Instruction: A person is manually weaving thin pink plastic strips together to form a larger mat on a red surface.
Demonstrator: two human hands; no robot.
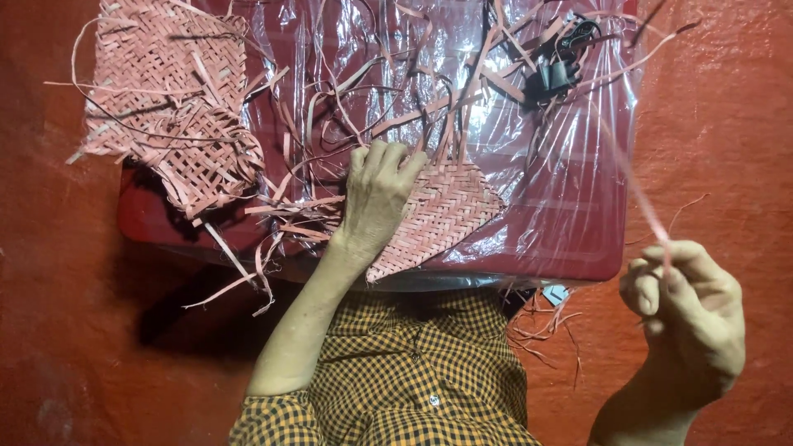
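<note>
A: From the head view, what do we see under our left hand (376,194)?

B: We see it lying palm down on a small woven piece (442,211), fingers together and curled a little at the tips, pressing the weave flat. The piece shows to the right of that hand, a pinkish herringbone patch with a pointed end, and part of it runs beneath the palm.

A: And our right hand (686,310)?

B: It is raised well to the right of the left hand, off the tray (570,248). Thumb and forefinger pinch a thin pink strip (640,194), the other fingers folded in. The strip rises from the pinch, up and to the left, toward the plastic sheet (529,157).

A: What lies around the left hand?

B: Loose strips (289,211) fan out just left of the wrist and above the fingertips. Farther up and left of that hand we see a bigger woven mat (165,99), frayed at its edges, overhanging the tray's corner. Above and between the hands, a dark clip (553,74) rests on the sheet.

A: And below the hands?

B: Our checked shirt (405,372), orange and black, sits between the forearms. A few stray strips (541,326) hang near the tray's edge, left of the right wrist. Red floor (727,124) lies all round.
</note>
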